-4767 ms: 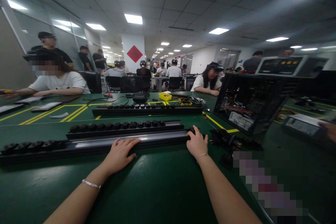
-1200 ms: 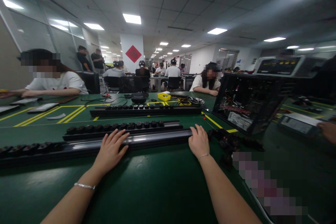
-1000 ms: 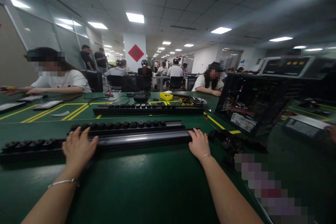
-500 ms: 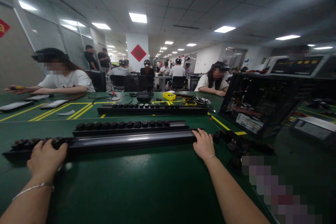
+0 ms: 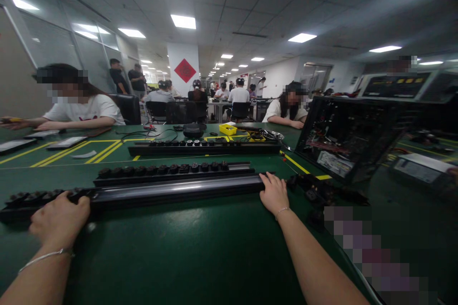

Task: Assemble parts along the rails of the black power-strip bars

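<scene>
A long black metal rail (image 5: 171, 191), which looks like a rack power strip, lies across the green table in front of me. Its left end carries a row of black socket-like blocks; the rest is a smooth, shiny channel. My left hand (image 5: 59, 219) is wrapped over the rail near those blocks, thumb on the near side. At the right end, my right hand (image 5: 274, 194) grips the rail with its fingers over the top. Close behind it lies a second black rail (image 5: 139, 180) with round black blocks along it. A third long rail (image 5: 200, 149) rests farther back.
An open black computer case (image 5: 343, 138) stands at the right. Black parts (image 5: 315, 190) lie beside my right hand. At the back are a yellow tray (image 5: 228, 129) and a black pouch (image 5: 193, 130). People sit across the table; flat metal-topped boxes (image 5: 67, 142) lie at left.
The whole view has shifted slightly, so things appear a little farther left. Both hands keep their places on the rail, which shows no clear movement on the table.
</scene>
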Tool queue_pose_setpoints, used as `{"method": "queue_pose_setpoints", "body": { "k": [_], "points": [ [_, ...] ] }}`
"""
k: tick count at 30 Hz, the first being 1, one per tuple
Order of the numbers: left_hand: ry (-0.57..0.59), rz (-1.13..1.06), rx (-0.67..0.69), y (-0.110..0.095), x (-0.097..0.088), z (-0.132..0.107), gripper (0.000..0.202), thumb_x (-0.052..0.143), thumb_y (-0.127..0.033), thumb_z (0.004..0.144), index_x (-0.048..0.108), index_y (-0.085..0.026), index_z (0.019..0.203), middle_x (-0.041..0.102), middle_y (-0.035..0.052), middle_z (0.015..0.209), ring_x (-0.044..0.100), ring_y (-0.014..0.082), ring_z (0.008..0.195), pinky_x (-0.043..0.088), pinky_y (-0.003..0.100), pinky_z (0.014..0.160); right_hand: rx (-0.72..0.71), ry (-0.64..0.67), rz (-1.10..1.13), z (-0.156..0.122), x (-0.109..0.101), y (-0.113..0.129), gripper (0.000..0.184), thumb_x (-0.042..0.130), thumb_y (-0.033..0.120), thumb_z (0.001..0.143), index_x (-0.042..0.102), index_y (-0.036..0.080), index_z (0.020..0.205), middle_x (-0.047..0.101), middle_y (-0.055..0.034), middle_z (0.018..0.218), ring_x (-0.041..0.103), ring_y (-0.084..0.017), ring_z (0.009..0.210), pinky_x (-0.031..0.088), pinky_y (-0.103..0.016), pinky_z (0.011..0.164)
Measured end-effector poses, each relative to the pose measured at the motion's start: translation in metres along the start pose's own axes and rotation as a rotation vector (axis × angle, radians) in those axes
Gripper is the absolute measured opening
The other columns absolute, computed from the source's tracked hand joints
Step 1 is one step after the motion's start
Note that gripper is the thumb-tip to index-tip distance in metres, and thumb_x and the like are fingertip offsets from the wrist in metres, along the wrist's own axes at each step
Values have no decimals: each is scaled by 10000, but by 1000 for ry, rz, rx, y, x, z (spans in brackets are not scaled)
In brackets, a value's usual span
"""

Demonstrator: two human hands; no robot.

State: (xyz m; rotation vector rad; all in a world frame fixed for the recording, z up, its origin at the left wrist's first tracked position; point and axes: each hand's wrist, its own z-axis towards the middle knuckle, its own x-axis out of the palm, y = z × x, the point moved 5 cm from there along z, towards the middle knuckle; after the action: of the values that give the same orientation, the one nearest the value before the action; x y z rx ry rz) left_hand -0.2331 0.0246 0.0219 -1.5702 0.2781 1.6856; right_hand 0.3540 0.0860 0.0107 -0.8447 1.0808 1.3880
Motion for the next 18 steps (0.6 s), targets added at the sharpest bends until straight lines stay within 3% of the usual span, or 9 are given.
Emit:
{"method": "queue_pose_setpoints", "body": {
  "k": [3,18],
  "points": [
    [-9,15,-87,5,1,1,646,319,-532,731,442,-157,1242,488,216,1193,419,394,1124,416,483,797,-5,4,2,0,0,0,581,417,182,722,402,237,1300,358,-53,1370,265,-218,1258,89,-434,1059],
    [-33,-55,-75,-6,-13,-15,570,373,-495,725,477,-238,1223,531,151,1175,400,348,1165,387,523,856,1,34,5,2,2,-1,574,414,202,733,388,243,1305,343,-53,1375,253,-227,1263,88,-444,1057]
  ]
}}
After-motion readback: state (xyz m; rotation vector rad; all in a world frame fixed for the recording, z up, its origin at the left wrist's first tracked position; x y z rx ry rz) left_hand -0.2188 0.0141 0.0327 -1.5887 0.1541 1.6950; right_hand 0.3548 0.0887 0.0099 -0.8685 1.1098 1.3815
